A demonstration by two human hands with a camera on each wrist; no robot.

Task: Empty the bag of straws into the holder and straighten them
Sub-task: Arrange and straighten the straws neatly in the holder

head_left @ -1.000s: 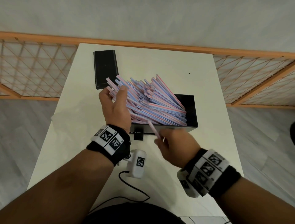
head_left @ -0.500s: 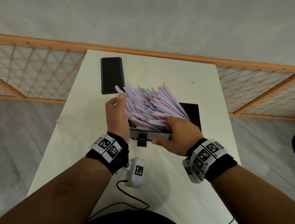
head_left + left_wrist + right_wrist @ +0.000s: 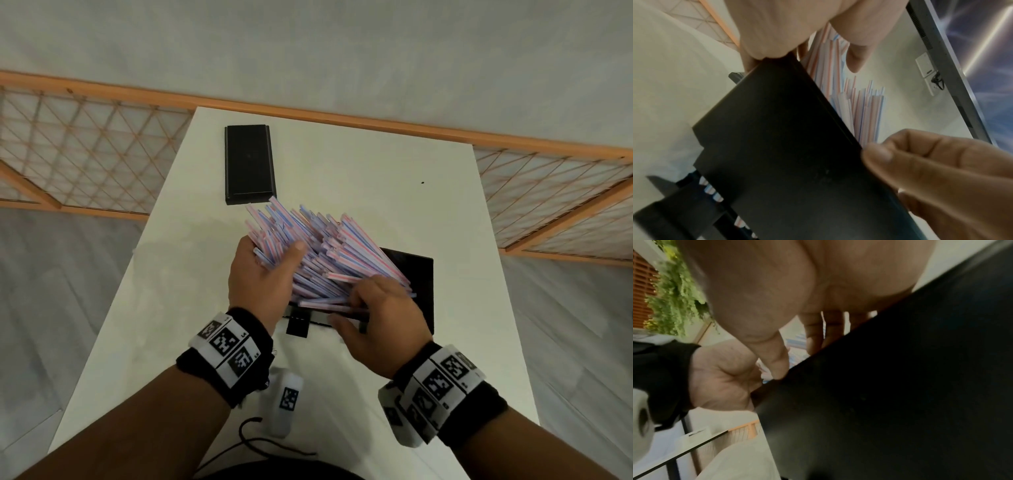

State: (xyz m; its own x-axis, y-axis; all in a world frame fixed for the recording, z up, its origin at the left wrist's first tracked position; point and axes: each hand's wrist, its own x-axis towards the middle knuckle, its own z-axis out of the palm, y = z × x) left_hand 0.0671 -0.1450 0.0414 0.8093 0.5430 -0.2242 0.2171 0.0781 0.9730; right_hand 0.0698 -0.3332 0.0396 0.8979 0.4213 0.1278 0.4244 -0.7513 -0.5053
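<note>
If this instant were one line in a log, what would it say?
phase: straightening | straws: leaning fanned in black holder | left hand: grips straw bunch | right hand: fingers among lower straws | lid: lying apart on table

straws (image 3: 318, 253): a thick bundle of thin white straws with pink and blue stripes, fanned out and leaning up and away to the left out of the holder; upper ends uneven, cupped by the left hand (image 3: 263, 274), lower ends under the fingers of the right hand (image 3: 380, 318).
holder (image 3: 416, 284): black rectangular box standing on the white worktop (image 3: 359, 171), open at the top, between both hands; the left wrist view shows straw ends through a slot in its lower front.
</note>
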